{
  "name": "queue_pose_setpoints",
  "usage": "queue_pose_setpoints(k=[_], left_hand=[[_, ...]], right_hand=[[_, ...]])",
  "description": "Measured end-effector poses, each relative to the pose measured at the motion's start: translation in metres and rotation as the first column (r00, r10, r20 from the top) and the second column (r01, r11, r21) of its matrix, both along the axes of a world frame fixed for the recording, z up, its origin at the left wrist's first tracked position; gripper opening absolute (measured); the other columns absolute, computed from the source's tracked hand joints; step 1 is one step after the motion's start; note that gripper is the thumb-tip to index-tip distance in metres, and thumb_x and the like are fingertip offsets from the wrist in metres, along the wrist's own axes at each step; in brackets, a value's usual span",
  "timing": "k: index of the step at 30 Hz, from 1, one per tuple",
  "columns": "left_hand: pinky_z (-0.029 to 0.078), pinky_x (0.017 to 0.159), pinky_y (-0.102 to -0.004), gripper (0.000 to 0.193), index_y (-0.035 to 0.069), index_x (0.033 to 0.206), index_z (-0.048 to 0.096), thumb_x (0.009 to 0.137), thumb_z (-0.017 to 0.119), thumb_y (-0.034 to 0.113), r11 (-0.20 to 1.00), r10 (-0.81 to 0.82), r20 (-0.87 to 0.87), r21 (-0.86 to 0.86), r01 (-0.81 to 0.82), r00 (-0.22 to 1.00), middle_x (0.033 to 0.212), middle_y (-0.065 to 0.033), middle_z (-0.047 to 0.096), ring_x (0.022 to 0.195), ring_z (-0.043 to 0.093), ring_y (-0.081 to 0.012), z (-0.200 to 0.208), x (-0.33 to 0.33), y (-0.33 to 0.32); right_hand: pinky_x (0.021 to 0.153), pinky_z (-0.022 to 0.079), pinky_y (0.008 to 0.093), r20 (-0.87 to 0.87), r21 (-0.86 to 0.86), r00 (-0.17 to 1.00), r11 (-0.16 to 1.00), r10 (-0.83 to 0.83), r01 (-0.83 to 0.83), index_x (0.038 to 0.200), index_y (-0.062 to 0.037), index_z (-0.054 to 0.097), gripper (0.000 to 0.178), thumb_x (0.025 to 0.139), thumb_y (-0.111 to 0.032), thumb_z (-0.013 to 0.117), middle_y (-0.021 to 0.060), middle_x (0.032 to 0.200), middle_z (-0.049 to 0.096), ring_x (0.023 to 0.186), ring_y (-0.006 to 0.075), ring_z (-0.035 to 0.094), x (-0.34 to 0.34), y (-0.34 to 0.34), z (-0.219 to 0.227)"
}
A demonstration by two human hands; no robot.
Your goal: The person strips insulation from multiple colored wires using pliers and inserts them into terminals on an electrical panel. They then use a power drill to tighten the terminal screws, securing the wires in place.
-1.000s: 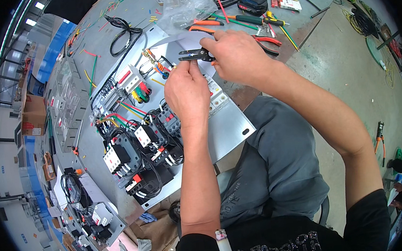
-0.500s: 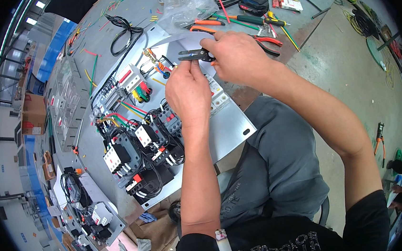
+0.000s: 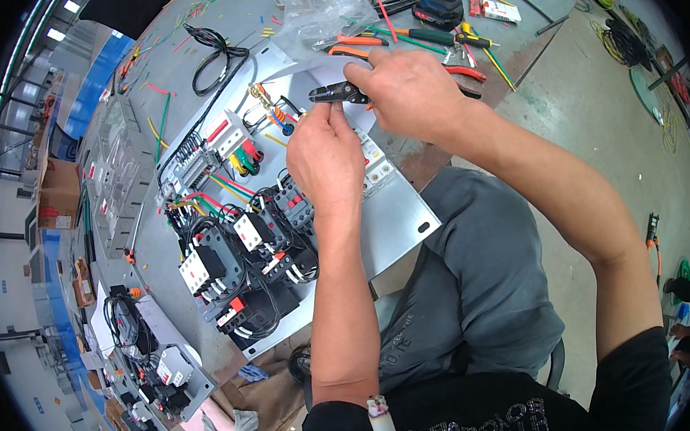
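My right hand point(image 3: 412, 90) is wrapped round a pair of wire strippers point(image 3: 338, 93), whose dark jaws point left and look closed. Just below the jaws, my left hand point(image 3: 324, 147) pinches with thumb and forefinger; what it holds is too small or hidden to make out. Both hands are over a metal mounting plate point(image 3: 395, 223) bearing wired electrical parts. Beside my left wrist sit black-and-white contactors point(image 3: 254, 230) with bundled black wires. A white breaker point(image 3: 225, 133) with yellow, green and red wire ends lies left of my left hand.
Past my hands lie orange-handled pliers point(image 3: 362, 40), a cordless drill point(image 3: 438, 10), a screwdriver point(image 3: 473, 38) and a clear plastic bag point(image 3: 319, 12). A coiled black cable point(image 3: 216, 58) rests beyond the plate. Another wired plate point(image 3: 200, 384) stands at lower left.
The jaws of the wire strippers have gone from parted to closed near my left fingertips. Both hands have barely moved.
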State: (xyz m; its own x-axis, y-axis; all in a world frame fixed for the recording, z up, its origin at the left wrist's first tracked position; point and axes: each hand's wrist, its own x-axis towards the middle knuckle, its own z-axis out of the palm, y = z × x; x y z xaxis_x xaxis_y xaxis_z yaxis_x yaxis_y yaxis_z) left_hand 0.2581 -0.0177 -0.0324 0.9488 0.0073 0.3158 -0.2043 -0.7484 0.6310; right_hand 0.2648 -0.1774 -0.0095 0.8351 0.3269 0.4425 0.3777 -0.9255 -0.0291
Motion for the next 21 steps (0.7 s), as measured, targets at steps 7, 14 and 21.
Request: queue_pose_setpoints(k=[7, 14, 21], left_hand=[[0.050, 0.069, -0.0503, 0.026, 0.004, 0.101, 0.076, 0.103, 0.063, 0.025, 1.000, 0.024, 0.078, 0.009, -0.025, 0.997, 0.082, -0.0211, 0.071, 0.076, 0.066, -0.0435, -0.010, 0.004, 0.001], [0.050, 0.072, -0.0541, 0.027, 0.000, 0.094, 0.071, 0.101, 0.063, 0.025, 0.999, 0.005, 0.079, 0.033, -0.008, 0.997, 0.085, -0.0245, 0.070, 0.083, 0.064, -0.0490, -0.009, 0.004, 0.001], [0.051, 0.075, -0.0540, 0.024, -0.003, 0.102, 0.070, 0.101, 0.062, 0.020, 1.000, 0.002, 0.131, 0.022, -0.005, 0.991, 0.091, -0.0278, 0.069, 0.085, 0.064, -0.0502, -0.008, 0.001, 0.004]], right_hand=[[0.065, 0.055, 0.0464, 0.096, 0.003, 0.995, 1.000, 0.013, -0.013, 0.102, -0.0072, 0.067, 0.032, 0.072, -0.007, 0.078, 0.0140, 0.088, 0.065, 0.078, 0.0337, 0.070, 0.004, 0.000, -0.008], [0.065, 0.054, 0.0384, 0.135, 0.618, 0.986, 0.786, -0.100, -0.005, 0.102, -0.0027, 0.069, 0.019, 0.087, -0.015, 0.068, 0.0117, 0.080, 0.069, 0.074, 0.0260, 0.068, 0.032, -0.038, 0.018], [0.069, 0.046, 0.0268, -0.009, 0.820, 0.990, 0.568, 0.144, -0.075, 0.107, -0.0011, 0.072, 0.027, 0.092, -0.023, 0.073, 0.0008, 0.082, 0.060, 0.074, 0.0082, 0.052, 0.007, -0.062, 0.080]])
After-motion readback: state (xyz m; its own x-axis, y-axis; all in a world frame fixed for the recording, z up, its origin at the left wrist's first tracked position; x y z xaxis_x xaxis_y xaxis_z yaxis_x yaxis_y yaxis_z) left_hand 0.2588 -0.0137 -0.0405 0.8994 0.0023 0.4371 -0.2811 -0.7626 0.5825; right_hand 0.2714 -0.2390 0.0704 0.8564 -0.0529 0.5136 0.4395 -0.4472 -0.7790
